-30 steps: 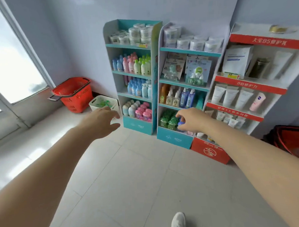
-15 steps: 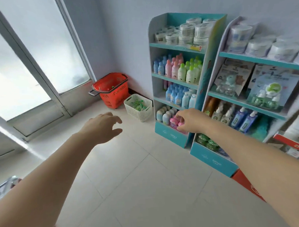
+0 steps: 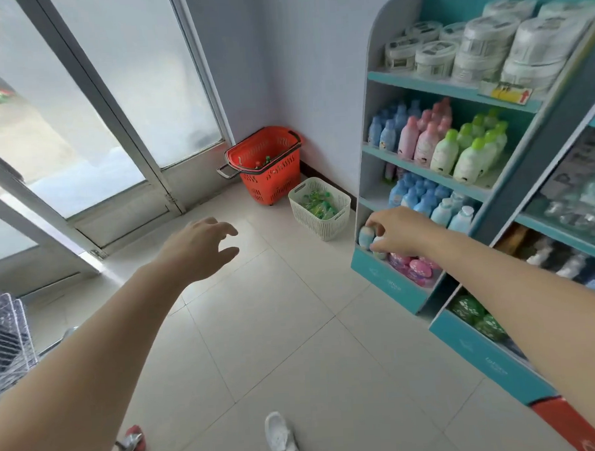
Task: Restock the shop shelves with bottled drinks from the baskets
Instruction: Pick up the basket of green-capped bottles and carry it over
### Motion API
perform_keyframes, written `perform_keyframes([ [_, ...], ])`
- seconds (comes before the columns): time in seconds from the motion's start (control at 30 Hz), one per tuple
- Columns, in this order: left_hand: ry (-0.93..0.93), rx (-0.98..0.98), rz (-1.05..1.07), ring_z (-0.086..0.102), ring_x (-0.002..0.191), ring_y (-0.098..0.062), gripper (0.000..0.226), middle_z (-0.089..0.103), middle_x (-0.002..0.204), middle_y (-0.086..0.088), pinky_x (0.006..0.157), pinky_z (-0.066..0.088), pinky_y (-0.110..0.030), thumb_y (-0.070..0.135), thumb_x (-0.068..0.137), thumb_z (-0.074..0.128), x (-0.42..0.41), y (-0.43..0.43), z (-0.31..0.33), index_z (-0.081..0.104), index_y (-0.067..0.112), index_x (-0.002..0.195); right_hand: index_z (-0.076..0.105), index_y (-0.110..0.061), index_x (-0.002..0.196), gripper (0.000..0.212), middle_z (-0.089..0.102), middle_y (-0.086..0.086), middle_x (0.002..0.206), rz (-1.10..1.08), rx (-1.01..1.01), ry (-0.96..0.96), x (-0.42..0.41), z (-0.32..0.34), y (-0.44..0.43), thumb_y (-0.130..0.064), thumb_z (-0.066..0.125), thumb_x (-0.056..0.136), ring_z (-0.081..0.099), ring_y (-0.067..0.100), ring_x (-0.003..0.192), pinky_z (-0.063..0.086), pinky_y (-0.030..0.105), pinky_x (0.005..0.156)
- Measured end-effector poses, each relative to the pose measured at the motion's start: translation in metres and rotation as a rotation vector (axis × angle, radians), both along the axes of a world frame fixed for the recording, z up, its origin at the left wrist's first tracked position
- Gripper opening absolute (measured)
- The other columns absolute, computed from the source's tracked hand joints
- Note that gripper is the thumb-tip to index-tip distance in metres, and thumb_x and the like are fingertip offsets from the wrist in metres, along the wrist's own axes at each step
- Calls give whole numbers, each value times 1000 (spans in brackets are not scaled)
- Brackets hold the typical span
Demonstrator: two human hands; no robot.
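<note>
1. A white shoe stands on the tiled floor, with a wire rack at the left edge.
2. The left hand hangs over the floor, fingers spread, holding nothing.
3. The right hand curls round a pale bottle on the teal shelf unit's bottom shelf, beside pink bottles.
4. Farther off, a white basket of green-capped bottles stands beside a red basket by the glass door.

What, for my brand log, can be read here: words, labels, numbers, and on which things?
Nothing reads clearly.
Yellow tag on the top shelf edge: a red arrow, print blurred.
White logo on the teal shelf base: blurred.
Jar labels: too small.
Bottle labels: too small.
</note>
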State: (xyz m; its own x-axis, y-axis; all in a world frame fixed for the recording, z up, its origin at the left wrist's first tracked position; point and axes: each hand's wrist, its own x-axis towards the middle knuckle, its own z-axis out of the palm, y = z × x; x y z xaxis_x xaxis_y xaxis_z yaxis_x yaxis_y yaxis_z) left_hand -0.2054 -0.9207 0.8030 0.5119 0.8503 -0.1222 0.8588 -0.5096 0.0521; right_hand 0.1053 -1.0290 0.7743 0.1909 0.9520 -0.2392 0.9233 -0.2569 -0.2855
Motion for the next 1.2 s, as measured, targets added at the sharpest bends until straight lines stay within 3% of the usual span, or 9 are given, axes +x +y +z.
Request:
perform_keyframes([
  [0.13, -7, -14, -17, 50, 116, -17, 37, 54, 122, 7, 77, 39, -28, 41, 92, 53, 3, 65, -20, 52, 29, 127, 55, -21, 126, 47, 58, -4, 98, -61, 16, 97, 0, -16, 57, -27, 67, 81, 53, 14, 90, 42, 25, 79],
  [0.43, -38, 28, -171, 48, 119, -21, 36, 52, 126, 5, 87, 47, -37, 41, 93, 51, 3, 239, -28, 53, 30, 127, 59, -17, 121, 40, 62, -3, 97, -256, 91, 236, -33, -36, 209, -22, 66, 82, 59, 17, 92, 48, 32, 87],
  [0.57, -36, 9, -221, 47, 118, -20, 36, 53, 124, 4, 89, 47, -39, 42, 92, 52, 11, 311, -26, 53, 30, 126, 59, -17, 121, 41, 60, -5, 97, -275, 104, 270, -41, -39, 279, -25, 68, 82, 59, 15, 92, 48, 29, 82],
  [0.67, -15, -12, -236, 47, 119, -20, 38, 53, 125, 4, 88, 46, -37, 43, 92, 51, 19, 355, -34, 52, 30, 128, 59, -18, 121, 40, 60, -6, 98, -290, 74, 268, -35, -45, 321, -27, 66, 83, 58, 13, 91, 44, 24, 76],
  [0.97, 78, -80, -227, 47, 120, -17, 41, 51, 127, 6, 86, 46, -35, 47, 92, 48, 60, 492, -67, 48, 31, 130, 58, -17, 124, 43, 62, -4, 103, -323, 8, 226, 18, -71, 446, -25, 66, 82, 58, 15, 94, 48, 32, 87],
  [1.07, 68, -89, -186, 41, 127, -21, 58, 45, 136, 4, 94, 42, -40, 51, 90, 49, 85, 546, -76, 33, 31, 142, 48, -17, 135, 54, 59, 2, 120, -342, 41, 230, 44, -83, 493, -27, 65, 85, 55, 19, 109, 45, 35, 93],
  [1.2, 95, 19, -244, 6, 146, -21, 81, 10, 158, 6, 114, 17, -45, 61, 87, 45, 122, 611, -75, 7, 28, 151, 31, -16, 145, 71, 35, 6, 149, -332, 75, 130, 78, -85, 551, -33, 64, 85, 30, 25, 136, 32, 39, 107],
])
